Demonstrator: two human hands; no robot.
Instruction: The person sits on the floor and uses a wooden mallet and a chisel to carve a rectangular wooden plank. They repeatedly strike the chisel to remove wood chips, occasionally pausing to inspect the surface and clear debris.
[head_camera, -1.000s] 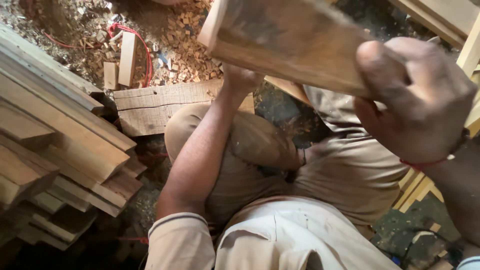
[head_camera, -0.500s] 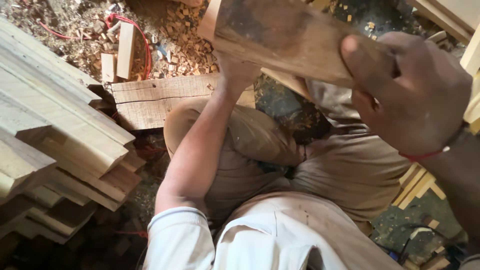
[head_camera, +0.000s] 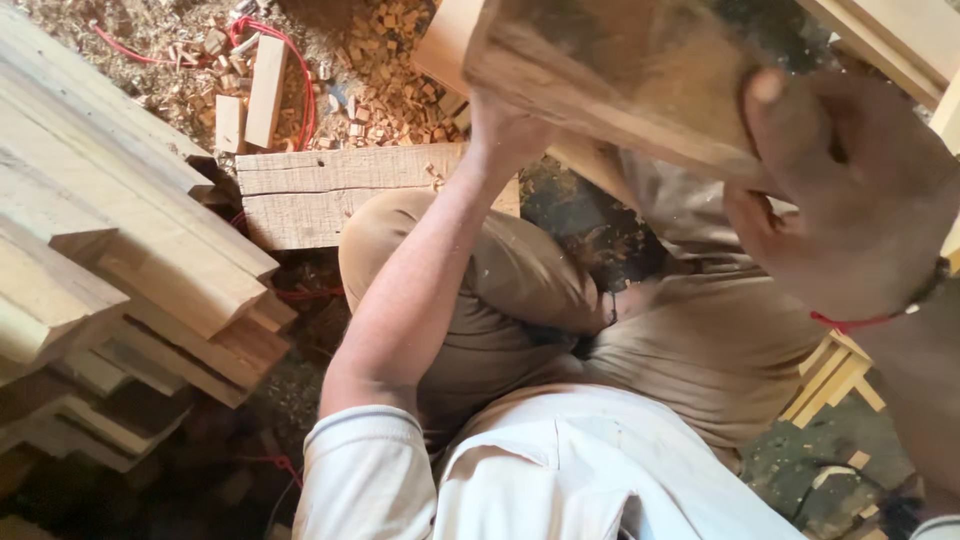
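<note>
Both hands are clamped on one chunky wood block (head_camera: 610, 70), held up close to the camera over the lap. Left hand (head_camera: 510, 130) grips it from underneath at the far end, arm stretched up from a white short sleeve (head_camera: 365, 470). Right hand (head_camera: 850, 190) wraps the near end, thumb on top, and there's a red thread (head_camera: 860, 322) round that wrist. So the hands sit apart from each other, one at each end of the block, both closed tight on it.

Person is sitting cross-legged in tan trousers (head_camera: 500, 290) on a floor covered in wood chips (head_camera: 390, 80). Just past the knees lies a thick plank (head_camera: 330, 190) flat on the floor, a crack running along it. Off to the left is a big stack of boards (head_camera: 120, 260), layered and slanting. Farther back in the chips there's a red cable (head_camera: 290, 70) looping around a couple of small offcuts (head_camera: 255, 95). Some pale wooden slats (head_camera: 835, 375) poke out on the right under the arm
</note>
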